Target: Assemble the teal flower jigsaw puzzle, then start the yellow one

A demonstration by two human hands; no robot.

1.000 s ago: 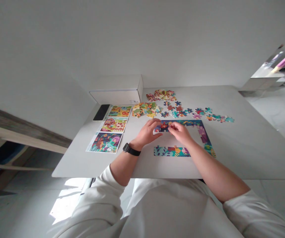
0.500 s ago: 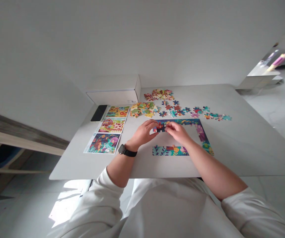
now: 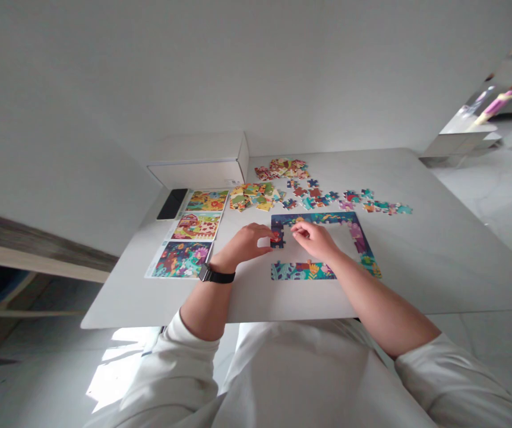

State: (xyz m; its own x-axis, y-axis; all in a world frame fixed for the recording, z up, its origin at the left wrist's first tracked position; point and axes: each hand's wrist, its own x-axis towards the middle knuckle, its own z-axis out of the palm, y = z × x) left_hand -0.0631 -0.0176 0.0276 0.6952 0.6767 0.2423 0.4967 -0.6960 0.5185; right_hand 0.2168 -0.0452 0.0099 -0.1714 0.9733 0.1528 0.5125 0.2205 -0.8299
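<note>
Left hand (image 3: pixel 245 244) touching puzzle piece (image 3: pixel 277 239), right hand (image 3: pixel 313 241) (half-closed)

1. The left forearm (image 3: pixel 205 303) reaches toward 2 o'clock from a pushed-up white sleeve (image 3: pixel 185 356).
2. The left wrist (image 3: pixel 215 273) wears a black watch (image 3: pixel 215 275).
3. The left hand (image 3: pixel 245 244) lies palm-down, fingers curled toward 3 o'clock.
4. The right forearm (image 3: pixel 372 297) reaches toward 10 o'clock.
5. The right hand (image 3: pixel 313 241) lies palm-down, fingertips (image 3: pixel 296 229) toward 9 o'clock, just beside the left hand.

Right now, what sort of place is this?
Probably a room in a home: a white table holding jigsaw pieces, a phone and a white box, above a pale tiled floor.
</note>
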